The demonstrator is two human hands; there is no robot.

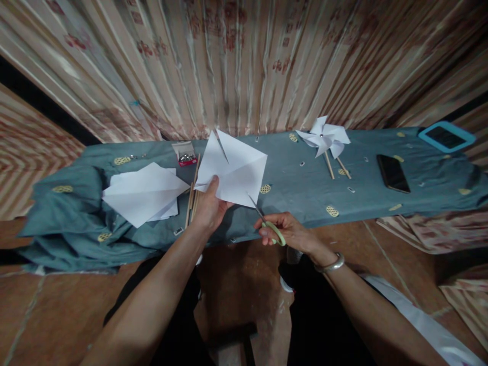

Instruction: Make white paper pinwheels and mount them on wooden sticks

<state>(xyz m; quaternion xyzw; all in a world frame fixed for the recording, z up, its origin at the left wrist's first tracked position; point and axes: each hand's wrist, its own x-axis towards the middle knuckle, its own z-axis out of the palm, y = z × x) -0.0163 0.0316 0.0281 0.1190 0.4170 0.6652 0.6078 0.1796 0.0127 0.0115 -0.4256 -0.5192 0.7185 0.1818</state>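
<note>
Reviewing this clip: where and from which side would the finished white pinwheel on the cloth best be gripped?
Probably by its wooden stick, coming from the near edge. The stick juts out below the pinwheel toward the person, bare and slim, while the folded paper blades would crush.

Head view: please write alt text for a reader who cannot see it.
A left hand holds a white paper square while the right hand cuts into its corner with green-handled scissors. On the blue cloth lie a finished paper pinwheel and a black phone.
</note>
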